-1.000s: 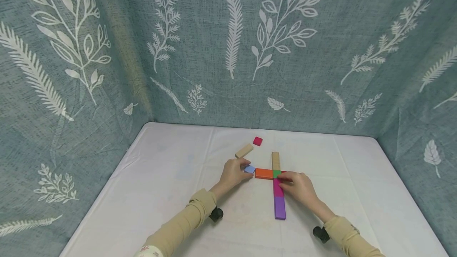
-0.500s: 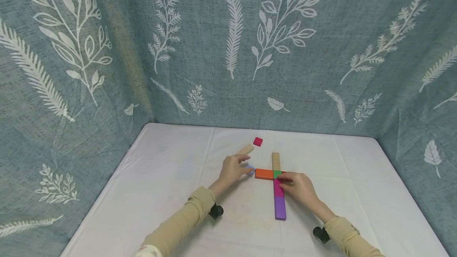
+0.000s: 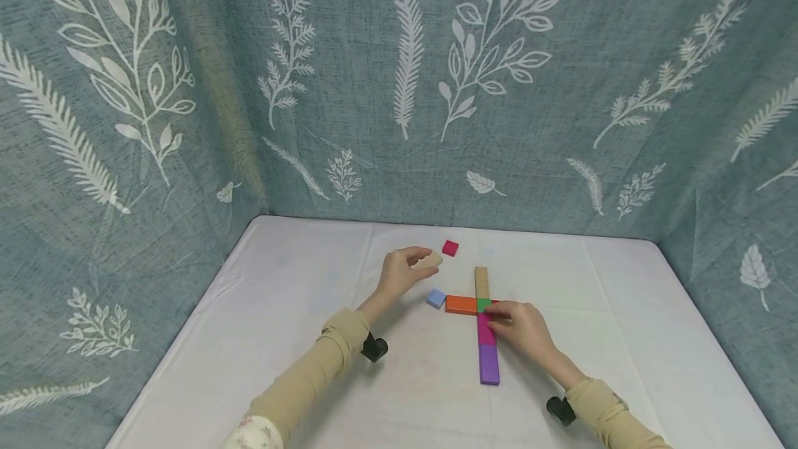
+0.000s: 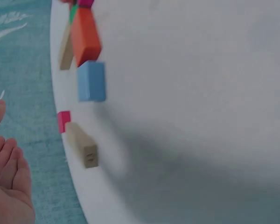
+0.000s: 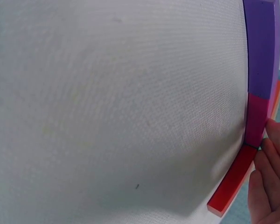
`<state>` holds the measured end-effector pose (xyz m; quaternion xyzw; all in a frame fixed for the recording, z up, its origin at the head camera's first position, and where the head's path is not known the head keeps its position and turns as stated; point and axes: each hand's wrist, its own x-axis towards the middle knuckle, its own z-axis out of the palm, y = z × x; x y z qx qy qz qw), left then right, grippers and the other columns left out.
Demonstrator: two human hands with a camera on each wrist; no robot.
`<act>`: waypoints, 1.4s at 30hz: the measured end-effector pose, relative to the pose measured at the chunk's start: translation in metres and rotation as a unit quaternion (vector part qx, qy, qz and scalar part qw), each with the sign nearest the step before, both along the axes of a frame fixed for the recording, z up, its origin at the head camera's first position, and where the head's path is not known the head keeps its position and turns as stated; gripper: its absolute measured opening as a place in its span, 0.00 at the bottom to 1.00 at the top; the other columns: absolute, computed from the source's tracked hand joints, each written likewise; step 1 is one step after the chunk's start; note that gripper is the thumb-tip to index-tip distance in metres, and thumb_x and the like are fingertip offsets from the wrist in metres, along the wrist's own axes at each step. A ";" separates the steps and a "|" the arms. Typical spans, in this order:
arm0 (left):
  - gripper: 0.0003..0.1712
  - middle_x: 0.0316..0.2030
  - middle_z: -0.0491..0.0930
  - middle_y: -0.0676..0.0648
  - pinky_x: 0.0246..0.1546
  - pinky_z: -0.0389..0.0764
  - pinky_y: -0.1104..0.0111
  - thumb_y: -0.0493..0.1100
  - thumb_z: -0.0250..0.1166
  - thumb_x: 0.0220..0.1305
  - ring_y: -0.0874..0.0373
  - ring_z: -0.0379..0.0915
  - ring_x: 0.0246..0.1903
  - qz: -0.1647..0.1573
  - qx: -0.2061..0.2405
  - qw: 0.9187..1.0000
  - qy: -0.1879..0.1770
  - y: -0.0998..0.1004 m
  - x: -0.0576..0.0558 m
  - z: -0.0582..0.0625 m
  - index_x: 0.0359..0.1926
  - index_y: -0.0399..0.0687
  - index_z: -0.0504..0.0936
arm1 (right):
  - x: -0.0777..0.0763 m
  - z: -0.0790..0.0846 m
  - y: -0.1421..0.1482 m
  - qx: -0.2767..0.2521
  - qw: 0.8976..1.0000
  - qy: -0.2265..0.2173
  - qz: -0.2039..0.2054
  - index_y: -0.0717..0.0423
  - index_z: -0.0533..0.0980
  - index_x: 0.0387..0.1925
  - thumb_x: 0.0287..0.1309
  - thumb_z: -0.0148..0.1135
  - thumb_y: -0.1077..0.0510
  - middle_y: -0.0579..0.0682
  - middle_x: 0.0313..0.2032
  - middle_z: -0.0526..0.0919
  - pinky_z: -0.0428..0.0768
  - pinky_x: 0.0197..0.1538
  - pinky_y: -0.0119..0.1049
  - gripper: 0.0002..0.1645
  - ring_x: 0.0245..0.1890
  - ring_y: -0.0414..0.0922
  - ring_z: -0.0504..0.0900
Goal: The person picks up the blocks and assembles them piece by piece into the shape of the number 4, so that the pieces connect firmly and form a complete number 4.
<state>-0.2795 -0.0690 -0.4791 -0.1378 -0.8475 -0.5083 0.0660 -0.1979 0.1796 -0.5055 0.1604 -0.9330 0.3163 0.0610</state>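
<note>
The left hand (image 3: 402, 272) is over a pale wooden block (image 4: 84, 148), thumb and fingers parted; in the left wrist view a gap shows between hand and block. A blue block (image 3: 436, 298) lies below it, near the left end of an orange block (image 3: 461, 305). Blocks laid flat form a cross: wood (image 3: 481, 281) at the top, green (image 3: 483, 304) in the centre, magenta (image 3: 486, 330) and purple (image 3: 489, 364) below. The right hand (image 3: 524, 328) rests its fingertips at the green and magenta blocks. It partly hides the red block (image 5: 231, 179) on the right arm.
A small crimson block (image 3: 450, 248) lies by the upper end of the loose wooden block. A white cloth (image 3: 299, 283) covers the table. A blue-green leaf-patterned curtain (image 3: 349, 75) hangs behind and at both sides.
The left hand let go of the blue block, leaving it beside the orange one, and moved up to the loose wooden block. The right hand stayed where it was.
</note>
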 end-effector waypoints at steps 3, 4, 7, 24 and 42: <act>0.21 0.46 0.84 0.39 0.53 0.78 0.61 0.40 0.73 0.51 0.46 0.79 0.49 0.000 0.007 1.000 0.007 -0.002 -0.007 0.008 0.47 0.38 0.83 | -0.001 0.000 0.001 0.000 1.000 -0.005 0.004 0.61 0.83 0.42 0.46 0.71 0.66 0.54 0.40 0.87 0.83 0.45 0.41 0.17 0.42 0.49 0.85; 0.21 0.47 0.84 0.39 0.53 0.78 0.62 0.40 0.73 0.51 0.47 0.79 0.49 0.001 0.008 1.000 0.008 -0.003 -0.009 0.010 0.47 0.38 0.83 | -0.002 0.000 0.001 0.000 1.000 -0.005 0.005 0.61 0.83 0.42 0.46 0.71 0.66 0.54 0.40 0.87 0.83 0.45 0.41 0.17 0.43 0.49 0.85; 0.20 0.47 0.83 0.38 0.53 0.78 0.62 0.39 0.72 0.52 0.45 0.79 0.50 -0.005 0.019 1.000 0.021 -0.005 -0.016 0.014 0.48 0.37 0.83 | -0.003 0.000 0.002 -0.001 1.000 -0.004 0.007 0.61 0.83 0.42 0.46 0.71 0.66 0.54 0.40 0.87 0.83 0.45 0.42 0.17 0.43 0.49 0.85; 0.21 0.48 0.82 0.36 0.54 0.77 0.62 0.39 0.70 0.54 0.44 0.78 0.51 0.011 0.029 0.999 -0.026 -0.009 -0.024 -0.001 0.48 0.33 0.81 | -0.005 0.002 0.003 -0.004 1.000 -0.005 0.010 0.61 0.83 0.42 0.46 0.71 0.66 0.54 0.40 0.87 0.83 0.45 0.42 0.16 0.42 0.49 0.85; 0.20 0.41 0.84 0.35 0.46 0.81 0.59 0.37 0.73 0.49 0.45 0.82 0.43 0.054 0.009 0.998 -0.039 -0.011 -0.019 -0.039 0.44 0.31 0.83 | -0.004 0.001 0.002 -0.001 1.000 -0.006 0.005 0.61 0.83 0.42 0.46 0.71 0.66 0.54 0.40 0.87 0.83 0.45 0.41 0.17 0.42 0.49 0.85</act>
